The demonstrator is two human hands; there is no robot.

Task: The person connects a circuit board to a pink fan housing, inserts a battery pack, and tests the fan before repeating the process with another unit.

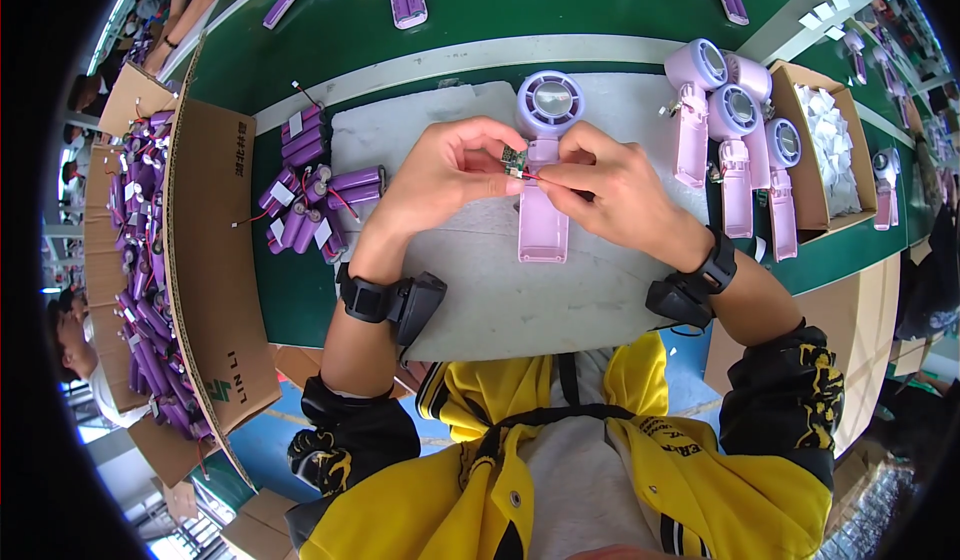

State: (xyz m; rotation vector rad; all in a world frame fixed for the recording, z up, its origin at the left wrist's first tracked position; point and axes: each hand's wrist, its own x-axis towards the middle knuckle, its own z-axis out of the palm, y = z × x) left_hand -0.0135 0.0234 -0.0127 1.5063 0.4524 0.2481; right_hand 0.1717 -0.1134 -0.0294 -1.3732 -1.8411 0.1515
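Between my hands is a small green circuit board [514,161] with a white connector and a thin red wire. My left hand [462,168] pinches the board between thumb and fingers. My right hand [598,182] is closed on the wire's end at the board's connector. Under both hands lies a pink handheld fan [543,230], its handle shell showing its hollow inside and its round head pointing away from me. The fan rests on a grey foam mat [450,300]. My hands partly cover the fan's neck.
Purple battery packs [312,205] with wires are heaped left of the mat, beside a tall cardboard box [215,260] full of more packs. Several pink fans [735,175] lie at the right, next to a carton of white pieces [835,160]. More fans [405,0] sit across the green table.
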